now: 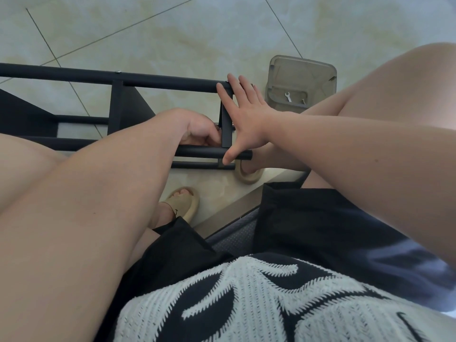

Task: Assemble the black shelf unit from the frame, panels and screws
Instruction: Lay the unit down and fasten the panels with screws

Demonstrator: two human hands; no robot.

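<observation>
The black frame (158,83) lies on the tiled floor (172,33), a dark panel (22,114) at its left. The left hand (199,129) curls at the frame's right-end bar; what it grips cannot be told. The right hand (246,114) presses that bar, fingers spread wide. Just right, a tub (320,70) holds a wrench (287,97) and a screw (303,101).

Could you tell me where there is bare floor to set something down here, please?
Widest free patch: the tiled floor beyond the frame, left of the tray. A smaller strip lies between frame and sandal. Crowded: the frame's end, around left hand and right hand.
</observation>
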